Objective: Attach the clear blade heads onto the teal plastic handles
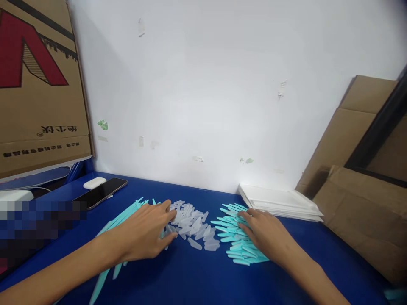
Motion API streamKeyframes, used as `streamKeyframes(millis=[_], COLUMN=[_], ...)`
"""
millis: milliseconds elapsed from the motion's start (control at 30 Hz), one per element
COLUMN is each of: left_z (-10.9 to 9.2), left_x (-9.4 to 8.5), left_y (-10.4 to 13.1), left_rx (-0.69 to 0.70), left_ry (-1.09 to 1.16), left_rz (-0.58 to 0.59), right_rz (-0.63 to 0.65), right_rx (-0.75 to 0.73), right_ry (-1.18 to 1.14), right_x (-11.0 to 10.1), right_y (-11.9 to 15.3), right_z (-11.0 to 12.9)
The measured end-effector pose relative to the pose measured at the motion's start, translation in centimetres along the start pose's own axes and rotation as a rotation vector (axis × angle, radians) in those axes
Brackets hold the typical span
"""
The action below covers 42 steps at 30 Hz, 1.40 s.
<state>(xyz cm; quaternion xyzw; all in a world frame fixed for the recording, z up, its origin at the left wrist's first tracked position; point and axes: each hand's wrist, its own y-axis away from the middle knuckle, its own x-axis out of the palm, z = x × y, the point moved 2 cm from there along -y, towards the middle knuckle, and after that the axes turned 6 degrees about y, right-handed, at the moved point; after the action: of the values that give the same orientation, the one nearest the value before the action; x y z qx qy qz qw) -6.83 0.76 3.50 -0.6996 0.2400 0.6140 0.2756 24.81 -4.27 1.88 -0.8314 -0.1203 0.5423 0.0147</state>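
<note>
My left hand [148, 228] is over the left edge of a heap of small translucent blade-shaped plastic pieces [192, 222]. Its thumb and index finger are apart, with a few pieces visible beneath them. Under that hand and wrist lie long, slim turquoise plastic sticks [122, 216], partly hidden by the forearm. My right hand [263, 228] rests on a pile of turquoise plastic pieces with pointed tips [237, 241]. Thumb and index finger touch the pile with a gap between them; the other fingers are partly hidden. I see nothing gripped in either hand.
A dark phone [101, 192] and a white rounded case [94, 183] lie at the back left of the blue table [181, 279]. White flat sheets or trays [280, 201] are stacked at the back right. Cardboard [352, 220] stands at right, a printed carton [44, 101] at left.
</note>
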Motion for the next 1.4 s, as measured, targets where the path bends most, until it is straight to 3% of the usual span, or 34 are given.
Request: streamKeyframes(millis=[200,467,800,1000,1167,1300,1400], left_z=[-0.8,-0.1,-0.7,-1.5,-2.2,-2.7,-3.1], left_x=[0.5,1.6,0.8,0.2,0.8,1.3,1.5], left_y=[-0.1,-0.4,-0.4,-0.3,-0.1,-0.2,-0.3], left_rx=[0.017,0.110,0.152,0.203,0.229,0.118,0.019], left_ry=[-0.092,-0.133,-0.109,0.079,0.387,0.623,0.756], left_rz=[0.031,0.010,-0.023,-0.182,-0.355,-0.343,-0.293], right_rz=[0.005,-0.034,-0.157,-0.386,-0.509,-0.558,-0.541], right_rx=[-0.005,-0.005,-0.021,-0.089,-0.179,-0.280,-0.291], right_ry=[0.049,0.076,0.065,0.062,-0.140,-0.458,-0.572], right_x=[-0.3,-0.5,-0.8,-1.6,-1.5,-1.4,-1.7], right_y=[-0.4,-0.4,-0.3,0.6,1.1,1.2,1.4], right_z=[0.4,0.5,0.1,0.9,2.5,3.7,4.5])
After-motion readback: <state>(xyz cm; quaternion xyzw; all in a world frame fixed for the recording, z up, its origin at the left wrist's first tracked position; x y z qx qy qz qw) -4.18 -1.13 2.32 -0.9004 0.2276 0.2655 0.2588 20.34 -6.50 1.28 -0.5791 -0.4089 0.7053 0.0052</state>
